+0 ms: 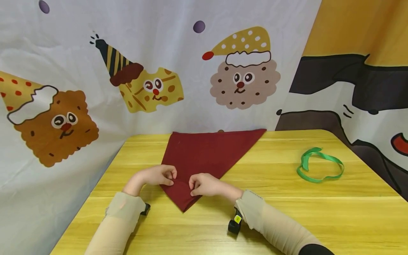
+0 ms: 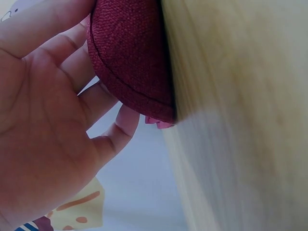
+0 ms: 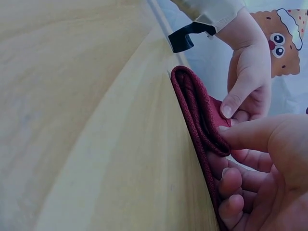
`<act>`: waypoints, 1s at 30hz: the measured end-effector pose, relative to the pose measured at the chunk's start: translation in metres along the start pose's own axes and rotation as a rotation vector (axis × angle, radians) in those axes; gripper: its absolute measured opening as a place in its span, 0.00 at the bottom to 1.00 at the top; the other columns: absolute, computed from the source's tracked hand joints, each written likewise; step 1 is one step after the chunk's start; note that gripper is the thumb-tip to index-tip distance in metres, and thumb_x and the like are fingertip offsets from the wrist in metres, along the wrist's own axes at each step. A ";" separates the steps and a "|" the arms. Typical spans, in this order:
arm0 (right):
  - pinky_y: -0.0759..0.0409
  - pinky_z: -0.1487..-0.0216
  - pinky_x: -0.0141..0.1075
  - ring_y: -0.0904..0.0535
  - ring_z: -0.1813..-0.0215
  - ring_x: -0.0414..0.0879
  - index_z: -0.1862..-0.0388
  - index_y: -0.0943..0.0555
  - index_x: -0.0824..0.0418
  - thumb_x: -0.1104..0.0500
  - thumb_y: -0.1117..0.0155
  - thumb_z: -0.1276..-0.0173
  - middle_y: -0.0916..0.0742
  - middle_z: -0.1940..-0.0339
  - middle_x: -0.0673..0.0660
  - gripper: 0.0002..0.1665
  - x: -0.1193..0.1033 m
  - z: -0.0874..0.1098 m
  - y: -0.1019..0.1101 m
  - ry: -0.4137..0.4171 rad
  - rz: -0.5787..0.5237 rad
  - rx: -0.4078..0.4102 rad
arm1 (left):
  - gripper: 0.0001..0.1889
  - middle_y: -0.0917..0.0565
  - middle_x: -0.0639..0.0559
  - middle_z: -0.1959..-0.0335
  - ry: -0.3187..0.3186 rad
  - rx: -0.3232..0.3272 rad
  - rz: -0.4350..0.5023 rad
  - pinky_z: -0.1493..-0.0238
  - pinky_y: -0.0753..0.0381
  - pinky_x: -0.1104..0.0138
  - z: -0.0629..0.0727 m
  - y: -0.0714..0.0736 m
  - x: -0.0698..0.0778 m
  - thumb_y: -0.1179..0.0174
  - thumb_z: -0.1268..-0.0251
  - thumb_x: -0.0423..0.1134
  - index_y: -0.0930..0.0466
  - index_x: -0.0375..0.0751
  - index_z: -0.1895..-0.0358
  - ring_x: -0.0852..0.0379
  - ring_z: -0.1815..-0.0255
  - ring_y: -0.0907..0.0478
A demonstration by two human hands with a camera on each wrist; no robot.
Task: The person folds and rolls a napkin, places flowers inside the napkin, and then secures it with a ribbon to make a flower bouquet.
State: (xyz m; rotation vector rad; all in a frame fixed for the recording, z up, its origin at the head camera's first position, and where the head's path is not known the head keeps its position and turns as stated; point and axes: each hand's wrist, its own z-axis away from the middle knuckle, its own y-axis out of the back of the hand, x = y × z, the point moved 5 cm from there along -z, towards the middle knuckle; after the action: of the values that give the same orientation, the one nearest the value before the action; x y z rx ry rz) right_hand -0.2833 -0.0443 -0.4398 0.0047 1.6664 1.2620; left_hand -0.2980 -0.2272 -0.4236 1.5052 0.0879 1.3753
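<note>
Cloth (image 1: pixel 204 150), one dark red piece, lies on your one desk (image 1: pixel 334 209), reaching its 12 o'clock edge. Its long axis runs from between 7 and 8 o'clock to between 1 and 2 o'clock. One corner points back at you, at 6 o'clock; the sharp far corner points toward 2 o'clock. The near part is folded in layers, too tight to count.

You have two hands on it, just beside each other near its 6 o'clock end. Your left grip (image 1: pixel 158 175) pinches the cloth from the 9 o'clock side; your right grip (image 1: pixel 208 185) pinches the fold from the 3 o'clock side, thumb above and fingers curled below.

One green ribbon (image 1: pixel 305 163), looped, lies at 3 o'clock from the cloth, well apart. Behind the desk, at 12 o'clock, hangs one sheet (image 1: pixel 197 102) printed with three hatted cartoon snacks.
</note>
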 end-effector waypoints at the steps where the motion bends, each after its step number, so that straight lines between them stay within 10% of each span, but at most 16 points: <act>1: 0.30 0.71 0.29 0.26 0.75 0.35 0.72 0.23 0.54 0.62 0.27 0.44 0.20 0.80 0.44 0.11 0.000 0.000 0.000 0.006 0.010 -0.001 | 0.06 0.29 0.55 0.77 -0.002 -0.001 0.000 0.72 0.34 0.68 0.000 0.000 0.000 0.38 0.37 0.31 0.27 0.38 0.63 0.59 0.76 0.34; 21: 0.30 0.73 0.27 0.27 0.79 0.32 0.78 0.17 0.50 0.61 0.26 0.45 0.20 0.84 0.41 0.09 0.000 0.000 -0.003 0.007 0.083 -0.032 | 0.06 0.26 0.53 0.73 0.017 0.040 -0.044 0.68 0.32 0.65 0.001 0.001 0.006 0.39 0.38 0.27 0.27 0.38 0.64 0.56 0.70 0.30; 30: 0.29 0.73 0.26 0.27 0.78 0.31 0.77 0.17 0.51 0.60 0.27 0.44 0.20 0.83 0.40 0.07 0.003 0.003 -0.005 0.045 0.074 -0.024 | 0.09 0.27 0.58 0.69 -0.133 0.260 -0.493 0.63 0.31 0.63 0.017 -0.007 0.039 0.31 0.43 0.35 0.23 0.51 0.69 0.59 0.65 0.34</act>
State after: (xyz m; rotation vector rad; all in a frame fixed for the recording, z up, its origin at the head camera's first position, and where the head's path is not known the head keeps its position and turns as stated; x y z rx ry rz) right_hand -0.2803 -0.0432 -0.4449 0.0235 1.7034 1.3459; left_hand -0.2683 -0.2088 -0.3981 1.6452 0.5347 0.8894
